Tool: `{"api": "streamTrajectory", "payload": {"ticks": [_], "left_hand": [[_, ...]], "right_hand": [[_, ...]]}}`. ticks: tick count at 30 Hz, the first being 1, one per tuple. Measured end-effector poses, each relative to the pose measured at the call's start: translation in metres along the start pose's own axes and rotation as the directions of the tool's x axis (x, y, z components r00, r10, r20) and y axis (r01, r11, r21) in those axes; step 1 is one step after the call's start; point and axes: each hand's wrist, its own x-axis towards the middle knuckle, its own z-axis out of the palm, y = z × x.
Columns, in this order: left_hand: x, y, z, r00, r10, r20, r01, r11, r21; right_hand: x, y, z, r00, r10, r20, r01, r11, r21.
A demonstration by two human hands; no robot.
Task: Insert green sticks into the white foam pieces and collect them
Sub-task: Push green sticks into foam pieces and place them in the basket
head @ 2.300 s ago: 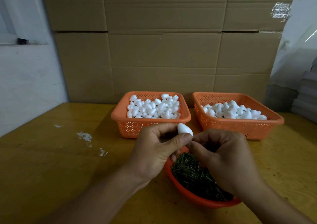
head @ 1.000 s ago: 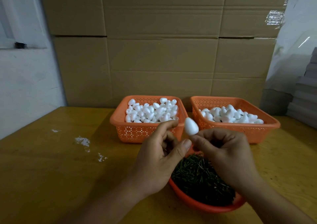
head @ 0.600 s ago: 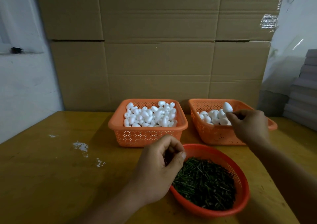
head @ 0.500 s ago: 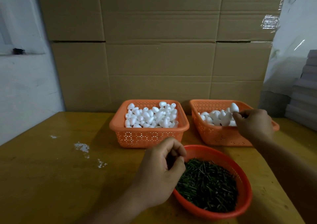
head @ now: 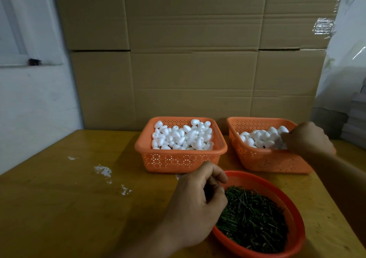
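The step in hand is judged to be the collecting: the right hand [head: 308, 139] is lowered into the right-hand orange basket [head: 265, 160], its fingers curled among the white foam pieces [head: 257, 138] heaped there; whether a piece is pinched or has just been let go cannot be told, since the fingertips are hidden among the pile. Taking the round red basket of green sticks [head: 255, 218] as landmark, the right-hand basket stands just behind it, and a second orange basket [head: 178, 159], fuller with foam pieces [head: 182, 137], stands behind it to the left, both on the yellow table [head: 59, 208]. The left hand [head: 198, 200] is held at the near-left rim of the round basket, thumb and fingers loosely closed together over the sticks; a stick may be pinched there, but none can be made out. To do the step well, the finished piece should be set down within the basket walls rather than flung, so that its stick is not knocked out, and the fingers should be opened fully before the hand is withdrawn. A single stick should meanwhile be separated by the left hand, so that the next insertion can be begun without delay.
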Motion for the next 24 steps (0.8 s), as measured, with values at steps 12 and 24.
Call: {"api": "streamTrajectory", "payload": {"ticks": [12, 24], "left_hand": [[0.000, 0.000, 0.001, 0.999, 0.028, 0.019, -0.029, 0.999, 0.027], [0.002, -0.004, 0.004, 0.996, 0.084, -0.042, -0.082, 0.995, 0.051]], "right_hand": [[-0.026, 0.015, 0.005, 0.962, -0.172, -0.212, 0.235, 0.917, 0.322], [-0.150, 0.000, -0.031, 0.749, -0.625, 0.218, 0.389, 0.682, 0.620]]}}
